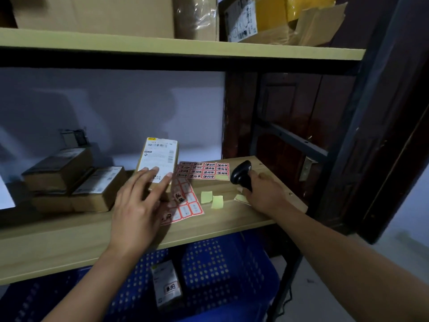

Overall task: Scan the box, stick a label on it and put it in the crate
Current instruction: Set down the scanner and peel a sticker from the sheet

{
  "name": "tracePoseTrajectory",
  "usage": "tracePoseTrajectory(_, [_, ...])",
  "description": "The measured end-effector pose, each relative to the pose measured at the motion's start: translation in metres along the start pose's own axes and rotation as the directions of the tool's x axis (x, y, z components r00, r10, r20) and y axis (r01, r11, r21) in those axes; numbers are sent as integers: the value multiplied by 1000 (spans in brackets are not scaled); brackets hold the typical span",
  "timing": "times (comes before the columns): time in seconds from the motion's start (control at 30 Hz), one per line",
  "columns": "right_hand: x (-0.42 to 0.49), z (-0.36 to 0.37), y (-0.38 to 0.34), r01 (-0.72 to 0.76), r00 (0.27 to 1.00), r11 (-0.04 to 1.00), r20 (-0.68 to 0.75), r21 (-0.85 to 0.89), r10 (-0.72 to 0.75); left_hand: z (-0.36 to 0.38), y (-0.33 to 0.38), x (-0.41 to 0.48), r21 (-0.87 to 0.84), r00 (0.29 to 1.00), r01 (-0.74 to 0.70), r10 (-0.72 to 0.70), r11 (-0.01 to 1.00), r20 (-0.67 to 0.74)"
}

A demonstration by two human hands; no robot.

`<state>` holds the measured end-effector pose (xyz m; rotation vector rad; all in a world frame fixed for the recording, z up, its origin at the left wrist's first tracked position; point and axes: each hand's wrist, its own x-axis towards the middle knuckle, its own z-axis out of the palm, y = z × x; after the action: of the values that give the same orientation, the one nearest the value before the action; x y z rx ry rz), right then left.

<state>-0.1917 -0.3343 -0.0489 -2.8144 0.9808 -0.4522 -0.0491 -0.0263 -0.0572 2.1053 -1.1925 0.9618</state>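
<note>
A small cardboard box [160, 156] with a white shipping label on top rests on the wooden shelf [69, 242]. My left hand [139, 205] lies over its near end with fingers spread, fingertips on the label. My right hand [262, 194] grips a black barcode scanner [241, 173] at the shelf's right end. Two sheets of red-bordered labels [204, 170] lie between the hands, one partly under the box. Below the shelf sits a blue perforated crate [232, 270] holding one labelled box [166, 284].
Several brown boxes [74, 180] are stacked at the left of the shelf. Yellow backing scraps [212, 198] lie near the scanner. Large cartons [116, 15] fill the upper shelf. A dark wooden door [301, 117] stands behind the rack on the right.
</note>
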Motion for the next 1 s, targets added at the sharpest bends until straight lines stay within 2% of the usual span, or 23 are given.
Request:
tracePoseTrajectory(0.27, [-2, -4, -8, 37, 990, 999, -131, -35, -41, -32, -27, -8, 39, 991, 112, -109, 993, -77])
tracePoseTrajectory(0.33, [-4, -4, -16, 46, 977, 996, -206, -82, -62, -34, -34, -13, 51, 990, 122, -118, 991, -76])
tracePoseTrajectory(0.4, [-5, -6, -31, 109, 940, 988, -313, -110, -139, -36, -37, -18, 62, 989, 127, -122, 990, -79])
tracePoseTrajectory(0.47, [0, -2, -55, 258, 895, 966, -370, -24, -248, -36, -37, -22, 69, 989, 138, -134, 988, -64])
tracePoseTrajectory(0.53, [6, 2, -88, 393, 908, 897, -241, 205, -342, -35, -36, -27, 74, 988, 150, -148, 986, -34])
tracePoseTrajectory(0.57, [10, 6, -105, 411, 911, 853, -141, 322, -387, -36, -35, -29, 77, 989, 148, -147, 986, -19])
tracePoseTrajectory(0.63, [17, 14, -132, 349, 902, 821, 75, 453, -425, -37, -32, -33, 79, 992, 124, -124, 989, -3])
tracePoseTrajectory(0.7, [24, 29, -144, 276, 891, 839, 201, 469, -406, -39, -28, -37, 79, 994, 110, -110, 991, -3])
tracePoseTrajectory(0.9, [29, 54, -145, 210, 936, 828, 138, 521, -324, -41, -24, -44, 86, 997, 80, -81, 993, 9])
tracePoseTrajectory(1.0, [26, 52, -141, 153, 954, 785, 117, 600, -276, -39, -24, -46, 91, 997, 74, -76, 993, 22])
